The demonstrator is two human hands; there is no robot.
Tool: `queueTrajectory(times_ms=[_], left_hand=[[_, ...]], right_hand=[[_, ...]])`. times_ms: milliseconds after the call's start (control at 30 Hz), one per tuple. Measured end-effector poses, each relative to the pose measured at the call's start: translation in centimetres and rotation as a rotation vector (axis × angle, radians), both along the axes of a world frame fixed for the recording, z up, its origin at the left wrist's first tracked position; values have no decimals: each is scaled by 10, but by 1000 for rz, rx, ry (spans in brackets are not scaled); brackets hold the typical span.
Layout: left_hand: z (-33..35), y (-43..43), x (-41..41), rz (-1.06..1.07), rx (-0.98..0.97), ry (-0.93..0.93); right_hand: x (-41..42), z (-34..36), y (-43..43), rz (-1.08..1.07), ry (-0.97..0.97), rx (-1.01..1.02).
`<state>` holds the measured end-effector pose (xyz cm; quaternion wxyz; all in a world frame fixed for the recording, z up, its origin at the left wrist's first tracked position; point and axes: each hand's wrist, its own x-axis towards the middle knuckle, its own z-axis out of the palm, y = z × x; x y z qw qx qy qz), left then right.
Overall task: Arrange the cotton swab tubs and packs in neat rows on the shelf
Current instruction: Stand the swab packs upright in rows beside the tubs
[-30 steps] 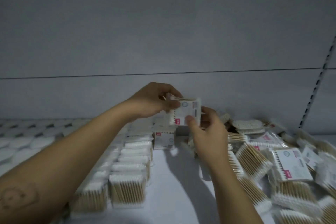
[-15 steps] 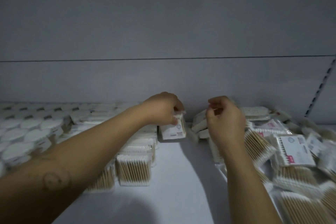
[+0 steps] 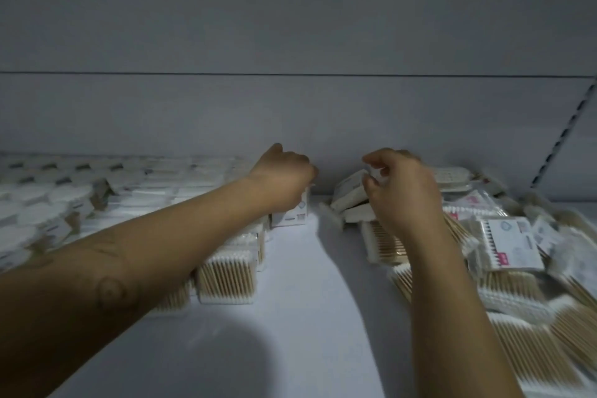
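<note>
On the smooth white shelf (image 3: 290, 317), a row of packs (image 3: 226, 281), flat clear film over wooden-stemmed, white-tipped swabs, stands at left; loose packs (image 3: 517, 300) lie heaped at right. Farther back, the left grip (image 3: 284, 182) clasps the upright labelled pack (image 3: 292, 215) at the row's far end, while the right grip (image 3: 402, 194) curls over tilted packs (image 3: 350, 195), its hold undeterminable. Round white-lidded tubs (image 3: 35, 215) fill the far left.

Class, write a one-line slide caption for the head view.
Left hand holds a swab pack at the far end of a neat row; right hand, fingers curled, over the jumbled pile.
</note>
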<state>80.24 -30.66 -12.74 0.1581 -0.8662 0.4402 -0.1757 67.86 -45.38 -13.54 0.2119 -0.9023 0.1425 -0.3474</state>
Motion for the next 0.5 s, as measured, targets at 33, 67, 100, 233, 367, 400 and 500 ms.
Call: queueTrajectory(times_ms=[33, 67, 100, 233, 367, 400, 500], left_hand=[[1, 0, 0, 26, -22, 37], [2, 0, 0, 50, -40, 66], [3, 0, 1, 65, -54, 80], [10, -5, -6, 62, -128, 66], [12, -28, -20, 28, -185, 214], [11, -35, -21, 26, -192, 260], [8, -53, -22, 57, -216, 443]], right_hand=[[-2, -1, -3, 1, 30, -16], [-5, -3, -7, -3, 37, -18], [-9, -6, -10, -14, 26, -13], [-20, -16, -14, -51, -19, -7], [-20, -19, -4, -63, -53, -54], [-18, -20, -2, -67, -48, -74], [-14, -25, 4, -93, -37, -100]])
